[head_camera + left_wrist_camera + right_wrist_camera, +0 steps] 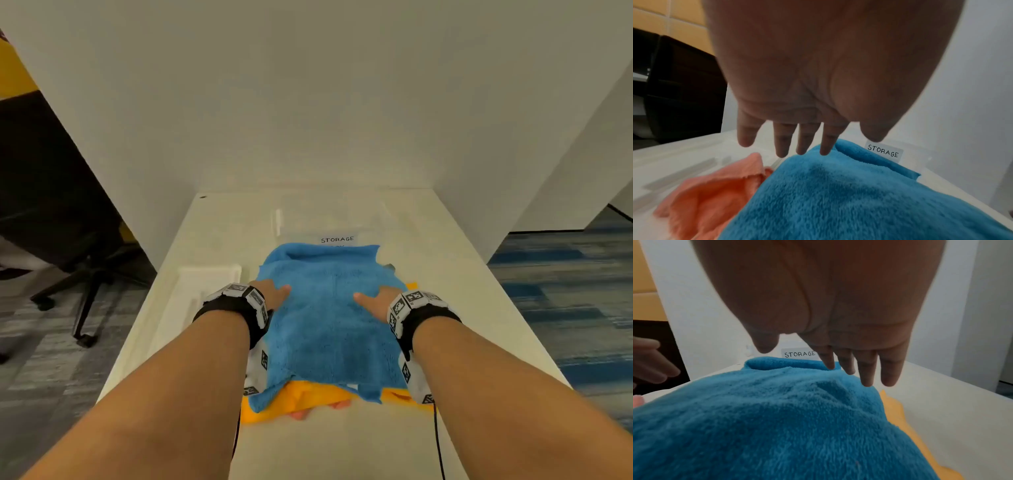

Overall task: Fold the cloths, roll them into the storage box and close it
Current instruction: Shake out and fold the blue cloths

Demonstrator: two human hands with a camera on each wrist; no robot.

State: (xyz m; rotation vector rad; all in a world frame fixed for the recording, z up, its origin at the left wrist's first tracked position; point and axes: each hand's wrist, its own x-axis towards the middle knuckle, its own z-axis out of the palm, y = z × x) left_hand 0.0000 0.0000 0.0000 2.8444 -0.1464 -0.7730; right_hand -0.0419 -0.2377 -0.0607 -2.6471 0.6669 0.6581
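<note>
White table bears blue cloth before clear storage box, both hands' fingers straight, apart

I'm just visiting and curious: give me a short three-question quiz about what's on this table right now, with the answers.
1. True or false: the blue cloth lies on top of the orange cloth.
2. What word shows on the label beyond the cloths?
3. How are the hands placed? A) both gripping the white lid B) both with straight fingers at the blue cloth C) one hidden under the table

Key: 1 true. 2 STORAGE. 3 B: left hand and right hand have straight fingers.
</note>
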